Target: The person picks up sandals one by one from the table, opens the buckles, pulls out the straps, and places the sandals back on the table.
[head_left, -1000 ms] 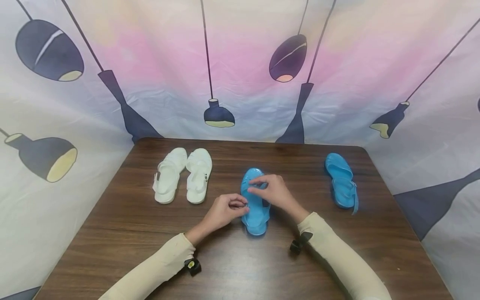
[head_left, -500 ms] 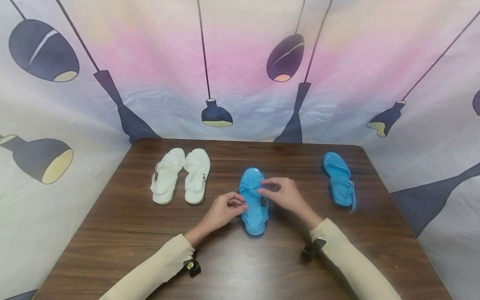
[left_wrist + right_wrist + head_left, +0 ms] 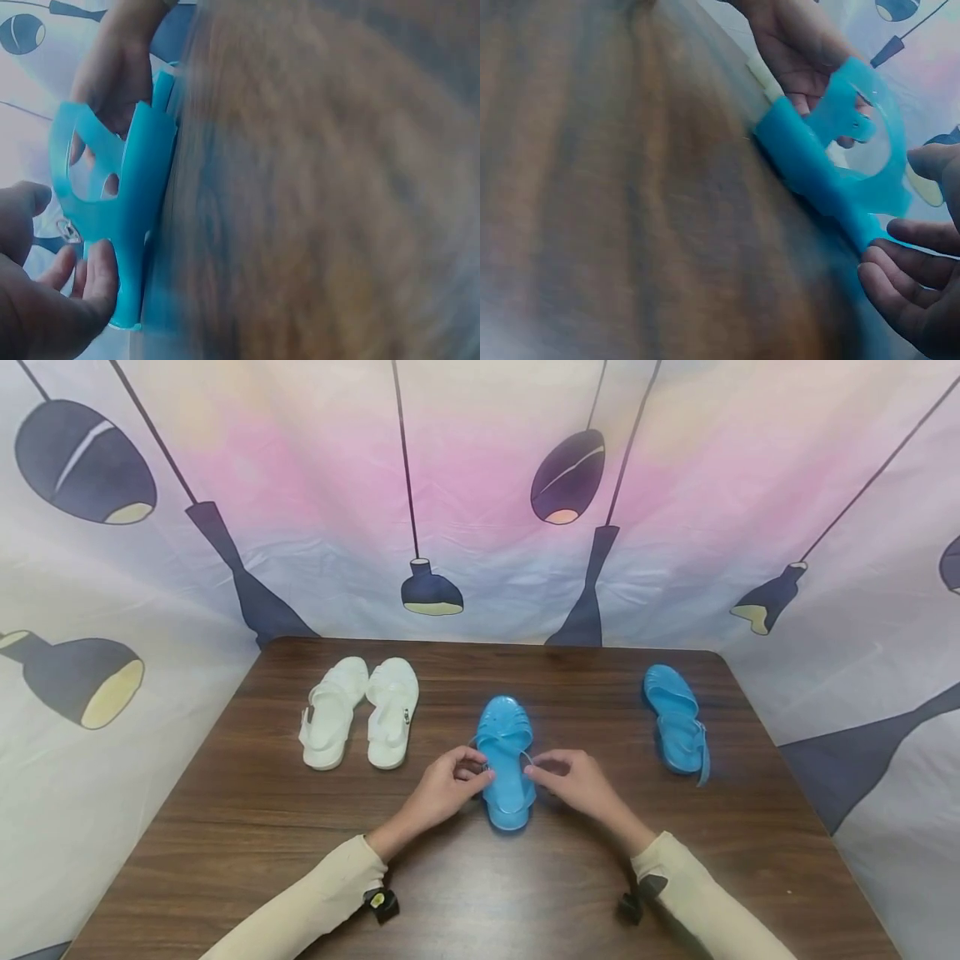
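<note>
A blue sandal point(image 3: 506, 764) lies on the table with its toe pointing away from me. At its left side is my left hand point(image 3: 450, 785), fingers bent loosely near a small metal buckle point(image 3: 69, 230). In the left wrist view, a gap shows between that thumb and the fingers. My right hand point(image 3: 581, 785) is at the sandal's right side, its thumb close to the ankle strap point(image 3: 892, 154). The right wrist view shows its thumb and fingers spread apart, the fingers at the sandal's edge. Whether the fingertips press on the sandal is unclear.
A second blue sandal point(image 3: 675, 718) lies to the right, its strap hanging loose. Two white sandals point(image 3: 330, 714) stand side by side at the left. The brown wooden table point(image 3: 480, 893) ends at a cloth backdrop point(image 3: 322, 510) printed with lamps.
My right hand has moved from above the sandal's front straps to the right, then down beside its right edge. The left hand and the sandal have hardly moved.
</note>
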The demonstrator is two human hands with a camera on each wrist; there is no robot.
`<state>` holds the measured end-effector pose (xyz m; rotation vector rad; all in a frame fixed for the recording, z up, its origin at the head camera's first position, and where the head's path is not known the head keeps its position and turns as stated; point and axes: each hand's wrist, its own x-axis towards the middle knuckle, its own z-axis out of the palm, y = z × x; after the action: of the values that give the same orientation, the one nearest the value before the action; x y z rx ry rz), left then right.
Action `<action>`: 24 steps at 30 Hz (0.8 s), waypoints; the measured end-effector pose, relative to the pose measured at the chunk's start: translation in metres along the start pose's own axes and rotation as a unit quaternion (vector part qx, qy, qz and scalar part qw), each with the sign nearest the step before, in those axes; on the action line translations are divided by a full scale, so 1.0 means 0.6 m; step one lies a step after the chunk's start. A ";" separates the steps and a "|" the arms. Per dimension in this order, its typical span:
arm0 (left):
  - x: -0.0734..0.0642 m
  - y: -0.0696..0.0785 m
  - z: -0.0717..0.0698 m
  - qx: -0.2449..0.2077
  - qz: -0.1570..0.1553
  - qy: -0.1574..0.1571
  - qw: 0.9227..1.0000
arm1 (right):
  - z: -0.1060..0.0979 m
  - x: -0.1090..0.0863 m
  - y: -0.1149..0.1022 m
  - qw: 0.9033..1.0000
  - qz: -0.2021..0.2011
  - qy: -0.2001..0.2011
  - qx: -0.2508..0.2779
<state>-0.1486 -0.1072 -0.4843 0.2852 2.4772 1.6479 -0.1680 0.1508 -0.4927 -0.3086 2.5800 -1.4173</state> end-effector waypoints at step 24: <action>-0.015 0.006 0.020 0.008 -0.007 0.004 1.000 | 0.026 -0.009 0.001 0.991 0.035 -0.043 0.123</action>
<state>-0.1366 -0.0975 -0.4855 0.2631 2.4945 1.6269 -0.1589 0.1397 -0.5011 -0.2337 2.2930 -1.6360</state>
